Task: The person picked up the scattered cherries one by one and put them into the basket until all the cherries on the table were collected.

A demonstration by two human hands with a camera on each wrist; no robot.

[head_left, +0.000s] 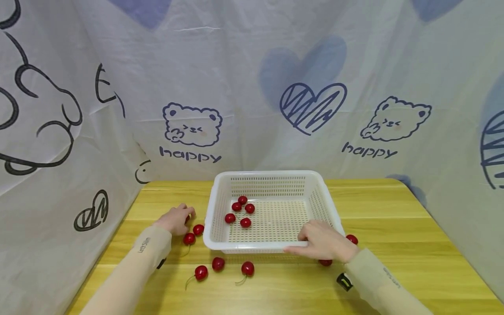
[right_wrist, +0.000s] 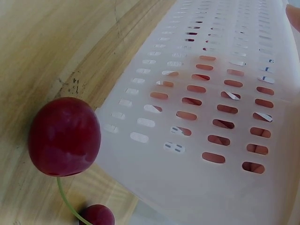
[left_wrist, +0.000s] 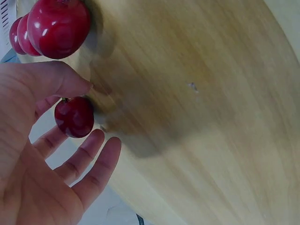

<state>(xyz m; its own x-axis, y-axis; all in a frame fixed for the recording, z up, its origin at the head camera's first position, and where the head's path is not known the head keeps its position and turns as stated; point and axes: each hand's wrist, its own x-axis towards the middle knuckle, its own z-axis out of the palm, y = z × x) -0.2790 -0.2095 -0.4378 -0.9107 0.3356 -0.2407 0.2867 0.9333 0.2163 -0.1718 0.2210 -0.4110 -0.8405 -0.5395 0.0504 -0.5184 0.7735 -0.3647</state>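
Note:
A white plastic basket [head_left: 275,246] with slotted walls stands on the table, several red cherries [head_left: 246,222] inside at its left. My right hand [head_left: 324,240] grips the near rim toward the right corner, fingers over the inside; through the slots, the right wrist view shows parts of them. Left of the basket, my left hand [head_left: 176,220] curls its thumb and fingers about a single cherry [left_wrist: 74,117], low over the tabletop. How firmly it is pinched is hard to tell. Two loose cherries [head_left: 189,238] lie between that hand and the basket.
On the wooden table [head_left: 393,271], three stemmed or plain cherries [head_left: 218,264] lie in front of the basket. Another cherry [head_left: 352,239] is by its right side, and one more [head_left: 325,262] sits under the right hand. A printed cloth [head_left: 252,131] hangs behind and at both sides.

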